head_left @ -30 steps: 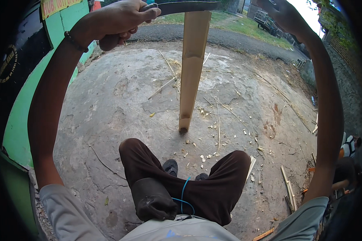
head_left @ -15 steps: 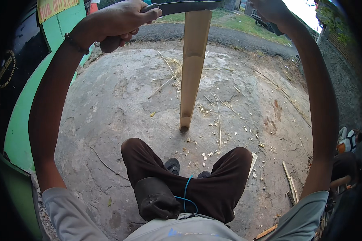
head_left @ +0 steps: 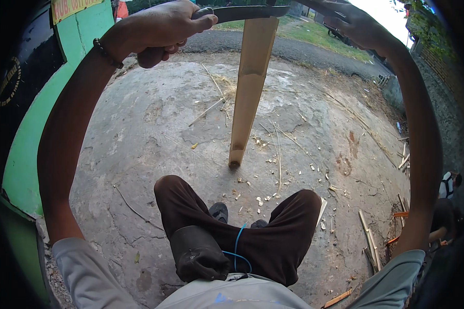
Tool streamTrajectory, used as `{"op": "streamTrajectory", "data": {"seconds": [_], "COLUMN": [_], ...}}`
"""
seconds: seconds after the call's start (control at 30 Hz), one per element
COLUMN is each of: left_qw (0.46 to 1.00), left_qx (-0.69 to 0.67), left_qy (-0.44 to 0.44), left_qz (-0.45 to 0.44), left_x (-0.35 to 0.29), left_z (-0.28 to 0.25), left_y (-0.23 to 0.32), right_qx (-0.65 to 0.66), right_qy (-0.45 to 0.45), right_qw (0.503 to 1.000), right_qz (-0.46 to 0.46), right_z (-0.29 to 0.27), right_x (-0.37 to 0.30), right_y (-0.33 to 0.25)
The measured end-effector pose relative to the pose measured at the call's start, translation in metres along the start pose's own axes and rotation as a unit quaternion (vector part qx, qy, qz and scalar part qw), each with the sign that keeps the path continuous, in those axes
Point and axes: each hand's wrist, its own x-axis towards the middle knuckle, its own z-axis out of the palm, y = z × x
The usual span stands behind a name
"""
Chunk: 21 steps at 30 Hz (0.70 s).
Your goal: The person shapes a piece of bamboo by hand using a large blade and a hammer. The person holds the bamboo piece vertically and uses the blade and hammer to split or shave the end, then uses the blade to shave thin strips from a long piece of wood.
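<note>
A split bamboo length (head_left: 248, 85) stands on end on the ground, its pale hollow inner face toward me, leaning slightly right at the top. My left hand (head_left: 165, 28) is closed round the thick, rounded handle of a machete (head_left: 247, 14). The dark blade lies across the bamboo's upper end. To the right, my right hand (head_left: 363, 28) is closed on a dark, long tool (head_left: 314, 7) that reaches toward the blade. The frame's top edge cuts it off, so I cannot tell its kind or whether it touches the blade.
Wood chips (head_left: 263, 200) and thin strips (head_left: 279, 159) litter the cracked concrete (head_left: 134, 149). Split bamboo pieces (head_left: 368, 239) lie at the lower right. A green wall (head_left: 41, 134) stands left, a road (head_left: 216, 42) runs ahead, and another person (head_left: 446, 213) sits at far right.
My right hand has swung down and inward, bringing the dark tool close to the machete. My left hand and the blade have shifted slightly right, with the bamboo's top leaning right.
</note>
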Motion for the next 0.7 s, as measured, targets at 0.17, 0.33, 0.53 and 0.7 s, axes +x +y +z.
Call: {"op": "streamTrajectory", "data": {"seconds": [0.17, 0.33, 0.53, 0.7], "left_qw": [1.000, 0.986, 0.993, 0.989], "left_qx": [0.009, 0.016, -0.003, -0.001], "left_qy": [-0.007, -0.104, -0.068, -0.046], "left_qz": [-0.019, -0.127, -0.095, -0.139], "left_x": [-0.012, -0.017, 0.000, 0.055], "left_z": [-0.001, -0.026, -0.015, -0.013], "left_y": [0.023, 0.055, 0.047, 0.004], "right_qx": [0.145, 0.070, 0.281, 0.414], "right_qy": [0.270, 0.053, 0.223, 0.186], "right_qw": [0.927, 0.996, 0.929, 0.891], "right_qz": [-0.217, -0.007, -0.086, 0.005], "right_z": [0.006, 0.013, 0.058, 0.123], "right_x": [0.002, -0.008, 0.009, 0.052], "right_y": [0.001, 0.020, 0.043, 0.085]}}
